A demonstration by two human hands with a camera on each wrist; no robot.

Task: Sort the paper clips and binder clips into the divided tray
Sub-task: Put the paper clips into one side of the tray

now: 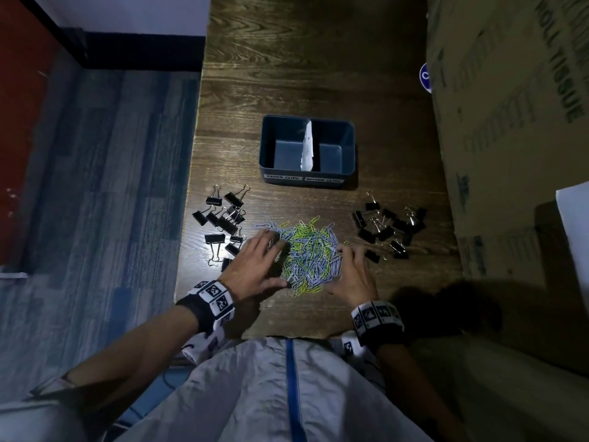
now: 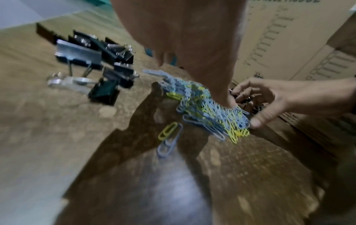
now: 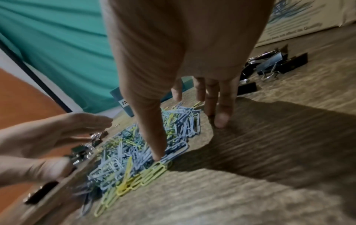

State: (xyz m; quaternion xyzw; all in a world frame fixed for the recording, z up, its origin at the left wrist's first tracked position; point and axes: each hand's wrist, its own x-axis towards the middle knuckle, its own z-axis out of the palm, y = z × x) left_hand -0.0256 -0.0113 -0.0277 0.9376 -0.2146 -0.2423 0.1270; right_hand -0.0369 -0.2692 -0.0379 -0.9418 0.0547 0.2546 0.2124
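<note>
My left hand (image 1: 259, 261) and right hand (image 1: 353, 275) bracketed the paper clips (image 1: 307, 253) at nine and three o'clock, fingers spread and loose, gripping nothing, so I judged I was herding the heap for a scoop. The tray (image 1: 307, 172) stood empty at twelve, bare table (image 1: 287, 74) beyond; binder clips (image 1: 223, 218) crowded the left edge.

Your left hand (image 1: 259, 261) covers the left edge of the paper clip pile (image 1: 310, 250), hiding the clips beneath it. The two labels on the divided tray (image 1: 307, 173) are too small and dim to read in the head view. Both wrist views are blurred. A cardboard box (image 1: 510, 122) runs off the right edge.
</note>
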